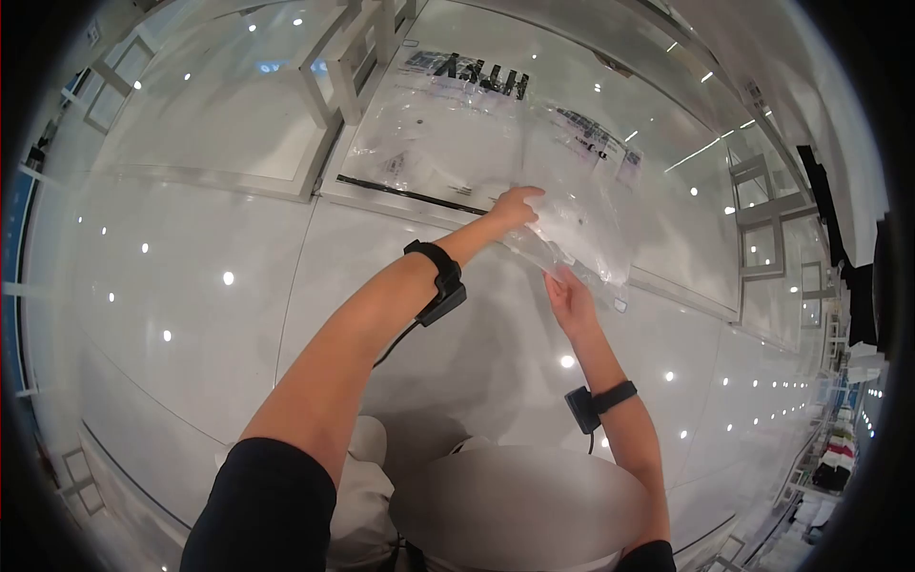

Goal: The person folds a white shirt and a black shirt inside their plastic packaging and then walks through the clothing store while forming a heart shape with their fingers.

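Clear plastic bag (602,205) handled with both hands at the front edge of a white display platform (681,234)

The bag is laid near the platform's front edge, its near end reaching past that edge. To its left, nearer the platform's front-left corner, a second plastic bag (434,143) with large black lettering is spread flat, with a black strip (410,194) along its front.

The handling appears to be centred on the bag's near side. For any shift of the thin film, a light, even pull from both sides would be called for, since it looks slippery and easily creased.

The left hand (515,210) is laid at the bag's left side, palm down, thumb and forefinger apart; whether film is caught beneath cannot be told. The right hand (573,303) is held lower, fingers pointed up and seemingly pinched on the near edge. Both forearms are stretched forward, each banded with a black wrist device (443,284).
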`<state>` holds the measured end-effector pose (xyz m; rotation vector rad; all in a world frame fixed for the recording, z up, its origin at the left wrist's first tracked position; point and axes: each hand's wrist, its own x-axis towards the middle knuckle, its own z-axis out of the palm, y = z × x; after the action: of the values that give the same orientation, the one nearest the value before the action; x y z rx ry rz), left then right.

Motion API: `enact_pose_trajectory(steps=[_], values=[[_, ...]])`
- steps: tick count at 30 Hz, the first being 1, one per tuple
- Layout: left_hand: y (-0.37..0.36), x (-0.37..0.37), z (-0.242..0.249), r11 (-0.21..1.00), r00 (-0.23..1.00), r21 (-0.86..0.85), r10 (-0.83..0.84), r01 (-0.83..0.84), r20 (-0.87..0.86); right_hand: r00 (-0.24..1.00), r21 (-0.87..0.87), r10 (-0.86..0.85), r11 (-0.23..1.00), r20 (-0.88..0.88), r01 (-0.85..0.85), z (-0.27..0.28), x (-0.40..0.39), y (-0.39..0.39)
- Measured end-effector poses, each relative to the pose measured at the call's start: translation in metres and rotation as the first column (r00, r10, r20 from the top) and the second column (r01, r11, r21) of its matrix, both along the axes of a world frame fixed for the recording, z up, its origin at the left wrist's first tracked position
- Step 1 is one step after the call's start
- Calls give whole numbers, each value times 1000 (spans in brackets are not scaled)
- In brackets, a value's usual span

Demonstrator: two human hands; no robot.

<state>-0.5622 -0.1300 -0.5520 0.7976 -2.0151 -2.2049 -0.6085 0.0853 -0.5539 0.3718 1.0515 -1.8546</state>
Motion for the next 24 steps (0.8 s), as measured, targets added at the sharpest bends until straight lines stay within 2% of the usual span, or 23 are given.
enact_pose_trajectory(steps=[3,6,10,12,13,16,19,20,24], values=[[-3,3,2,985,977,-159,28,-63,-209,974,80,-211,973,-75,217,-26,-20,43],[-24,16,41,965,964,-255,-16,-54,-264,950,87,-260,957,-175,278,-34,-45,77],[-77,72,49,918,975,-394,-57,-33,-214,951,122,125,988,-282,-94,-11,-39,40],[-101,108,48,960,981,-275,-9,-45,-191,884,242,326,936,-334,-254,-5,-34,12],[-111,123,51,959,995,-278,33,-57,-92,836,304,421,896,-350,-324,-2,-29,-2],[-142,166,47,975,987,-212,96,-67,129,856,288,382,913,-350,-289,3,1,-50],[-147,202,51,970,980,-194,170,-148,103,737,499,501,828,-454,-256,32,42,-84],[-148,210,52,972,979,-158,190,-176,78,755,463,443,862,-483,-209,25,46,-91],[-162,221,44,941,949,-171,307,-292,67,735,455,395,880,-550,-133,7,38,-116]])
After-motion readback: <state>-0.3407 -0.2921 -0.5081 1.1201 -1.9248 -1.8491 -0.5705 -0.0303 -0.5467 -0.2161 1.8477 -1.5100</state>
